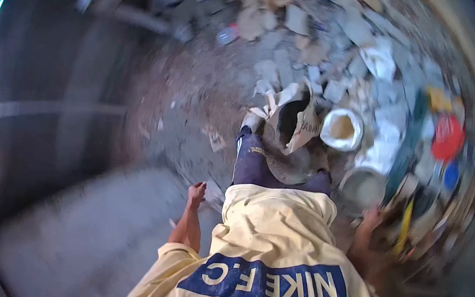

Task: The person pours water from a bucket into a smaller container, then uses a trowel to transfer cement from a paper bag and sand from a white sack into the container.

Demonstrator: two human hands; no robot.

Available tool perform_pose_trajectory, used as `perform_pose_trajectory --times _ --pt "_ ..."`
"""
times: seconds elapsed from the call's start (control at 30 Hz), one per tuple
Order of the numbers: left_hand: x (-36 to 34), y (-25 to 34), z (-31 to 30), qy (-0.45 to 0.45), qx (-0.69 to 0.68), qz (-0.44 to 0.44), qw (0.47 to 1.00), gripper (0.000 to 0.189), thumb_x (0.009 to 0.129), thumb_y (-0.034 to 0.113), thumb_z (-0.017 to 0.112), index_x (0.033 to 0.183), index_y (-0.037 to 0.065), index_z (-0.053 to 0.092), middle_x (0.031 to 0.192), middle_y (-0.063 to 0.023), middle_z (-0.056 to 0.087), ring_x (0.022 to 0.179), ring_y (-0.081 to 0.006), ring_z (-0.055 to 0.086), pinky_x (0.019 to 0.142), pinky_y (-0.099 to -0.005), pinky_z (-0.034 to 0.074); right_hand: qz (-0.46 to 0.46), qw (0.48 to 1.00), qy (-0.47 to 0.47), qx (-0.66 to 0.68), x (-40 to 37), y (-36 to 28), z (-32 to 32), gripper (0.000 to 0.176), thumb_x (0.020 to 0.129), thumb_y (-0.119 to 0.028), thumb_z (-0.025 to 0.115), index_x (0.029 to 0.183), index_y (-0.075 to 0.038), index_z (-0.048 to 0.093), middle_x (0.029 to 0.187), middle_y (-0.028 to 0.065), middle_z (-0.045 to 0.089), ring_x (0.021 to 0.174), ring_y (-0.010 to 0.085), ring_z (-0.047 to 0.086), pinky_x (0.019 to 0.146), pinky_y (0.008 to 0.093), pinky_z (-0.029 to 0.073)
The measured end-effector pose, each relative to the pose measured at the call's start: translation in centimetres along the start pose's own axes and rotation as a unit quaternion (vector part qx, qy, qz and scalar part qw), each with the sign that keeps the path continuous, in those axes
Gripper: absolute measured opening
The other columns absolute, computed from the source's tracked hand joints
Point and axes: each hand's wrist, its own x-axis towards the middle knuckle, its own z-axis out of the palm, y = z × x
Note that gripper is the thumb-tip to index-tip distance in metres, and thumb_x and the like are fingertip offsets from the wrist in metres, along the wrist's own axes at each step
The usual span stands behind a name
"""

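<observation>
My left hand (pixel 196 193) hangs low at my left side, its fingers curled in. Whether a small thing is inside that hand I cannot tell. On the other side, my right hand (pixel 372 218) is smeared by motion and its fingertips come right at the rim of a round grey bucket (pixel 363 189). Before my feet an open paper sack (pixel 307 127) stands with a torn, folded-out top and a dark inside. To its right is a round white bag (pixel 341 130) with tan material in it.
Broken pieces and rubble (pixel 342 26) cover the ground ahead. A red round lid (pixel 448 137), a blue round thing (pixel 451 175) and a yellow strip (pixel 404 227) lie to the right. A pale grey slab (pixel 98 220) stretches along my left.
</observation>
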Motion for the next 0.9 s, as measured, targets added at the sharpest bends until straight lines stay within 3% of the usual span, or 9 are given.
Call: perform_pose_trajectory --times 0.07,0.13,0.33,0.47,0.53,0.63,0.7,0.83,0.9 --pt "4.4 8.9 -3.0 0.008 -0.032 0.086 0.996 0.033 0.088 0.034 0.062 0.107 0.008 0.063 0.072 0.0013 0.057 0.06 -0.0115 0.052 0.054 -0.0301 0.047 0.022 0.999 -0.03 -0.037 -2.4 1.8 -1.2 0.041 0.08 -0.037 0.072 0.078 0.001 0.056 0.068 0.0121 0.058 0.065 0.0233 0.056 0.055 0.0383 0.045" --pt "12.8 16.4 -8.3 -0.143 -0.029 0.164 0.976 0.034 0.087 0.035 0.063 0.109 0.009 0.061 0.079 0.0002 0.061 0.064 -0.0119 0.055 0.055 -0.0301 0.047 -0.041 0.992 0.048 -0.111 -3.2 5.8 -1.2 0.041 0.079 -0.036 0.073 0.076 -0.001 0.053 0.067 0.0092 0.055 0.063 0.0223 0.052 0.058 0.0379 0.045" --pt "9.9 39.9 -7.2 -0.099 0.01 0.283 0.954 0.042 0.09 0.041 0.057 0.111 0.005 0.059 0.107 -0.007 0.064 0.099 -0.0217 0.06 0.075 -0.035 0.05 -0.037 0.997 0.039 -0.062 -12.8 8.9 3.0 0.038 0.081 -0.036 0.071 0.065 -0.007 0.054 0.059 -0.0001 0.051 0.057 0.0106 0.052 0.049 0.0284 0.042" --pt "13.6 40.5 -1.2 -0.141 0.078 0.305 0.939 0.041 0.091 0.04 0.056 0.11 0.004 0.06 0.101 -0.0066 0.065 0.091 -0.0227 0.063 0.073 -0.0341 0.051 -0.025 0.998 0.032 -0.056 -13.7 18.8 6.8 0.036 0.082 -0.034 0.071 0.069 -0.006 0.053 0.061 0.0005 0.052 0.058 0.0107 0.052 0.049 0.0281 0.043" --pt "17.4 37.8 2.1 -0.197 0.122 0.28 0.931 0.037 0.09 0.038 0.059 0.106 0.004 0.061 0.097 -0.0054 0.066 0.086 -0.0215 0.064 0.071 -0.0327 0.051 0.066 0.975 -0.01 0.21 -13.3 25.2 8.9 0.035 0.081 -0.033 0.073 0.073 -0.005 0.053 0.066 0.0012 0.053 0.059 0.011 0.052 0.049 0.0288 0.044" --pt "27.1 30.2 8.4 -0.287 0.168 0.314 0.889 0.025 0.085 0.028 0.066 0.091 0.004 0.065 0.082 -0.0041 0.067 0.073 -0.0158 0.064 0.062 -0.0299 0.05 0.043 0.997 -0.015 0.06 -17.2 23.7 13.9 0.026 0.085 -0.019 0.069 0.076 -0.009 0.046 0.066 -0.0026 0.049 0.062 0.0101 0.053 0.055 0.0294 0.044" --pt "19.3 29.3 14.6 -0.17 0.34 0.48 0.79 0.022 0.083 0.024 0.069 0.083 0.002 0.065 0.074 -0.0068 0.066 0.069 -0.0122 0.062 0.06 -0.0286 0.049 0.078 0.989 -0.022 0.127 -16.9 29.3 15.7 0.027 0.084 -0.017 0.069 0.076 -0.009 0.045 0.065 -0.0031 0.048 0.062 0.009 0.051 0.055 0.0281 0.043" --pt "16.6 27.8 23.0 -0.15 0.254 0.474 0.829 0.029 0.083 0.025 0.068 0.09 -0.002 0.061 0.086 -0.01 0.066 0.08 -0.0189 0.062 0.073 -0.0323 0.049 0.004 0.986 -0.039 0.161 -16.7 34.0 19.6 0.037 0.079 -0.025 0.076 0.074 -0.012 0.042 0.062 -0.0046 0.04 0.054 0.0079 0.047 0.049 0.0239 0.044" --pt "14.8 29.0 25.9 -0.008 0.378 0.612 0.695 0.041 0.077 0.04 0.071 0.075 0.001 0.058 0.088 -0.0148 0.059 0.088 -0.0292 0.06 0.075 -0.0422 0.048 -0.087 0.994 -0.012 -0.066 -15.8 38.0 21.1 0.043 0.078 -0.023 0.077 0.07 -0.014 0.036 0.061 -0.0054 0.04 0.053 0.0072 0.047 0.049 0.0233 0.043"
